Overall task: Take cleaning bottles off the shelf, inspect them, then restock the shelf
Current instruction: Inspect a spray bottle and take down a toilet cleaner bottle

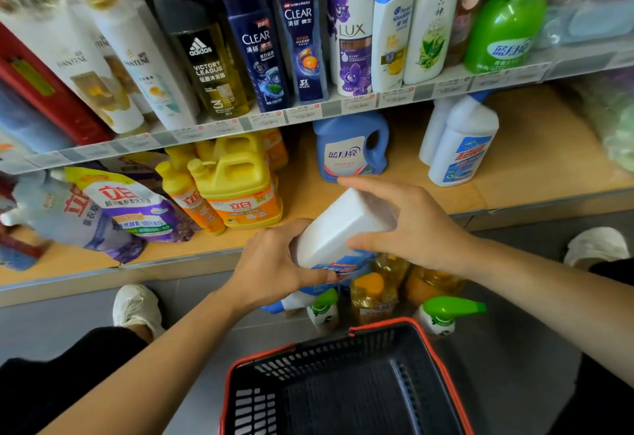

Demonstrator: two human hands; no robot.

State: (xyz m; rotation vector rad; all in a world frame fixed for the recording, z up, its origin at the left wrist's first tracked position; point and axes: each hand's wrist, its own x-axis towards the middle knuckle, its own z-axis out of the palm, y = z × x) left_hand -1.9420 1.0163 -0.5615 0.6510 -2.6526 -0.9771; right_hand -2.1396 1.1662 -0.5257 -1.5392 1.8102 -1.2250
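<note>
At the bottom centre of the frame a black plastic mesh basket with a red rim (343,359) is seen. Just above it, green-triggered spray bottles (442,314) and orange refill pouches (372,297) stand on the floor. At mid-frame a white, flat-sided plastic cleaner bottle (343,225) is held tilted in front of the wooden lower shelf (531,146), base towards the shelf. Its labelled lower end is gripped by the left hand (274,263), and its base is clasped between thumb and fingers of the right hand (415,225). The bottle is judged stiff, smooth and moderately heavy if full, so its broad flat sides are best gripped. Its blue-and-red label is turned away and cannot be read. On the shelf, yellow jugs marked 立白 (240,180), a blue handled jug marked 蓝月亮 (346,149) and two matching white bottles (459,146) are seen. Farther up, Pantene (79,57), adidas Victory League (209,64), Clear (257,46) and Lux (355,40) can be read.
</note>
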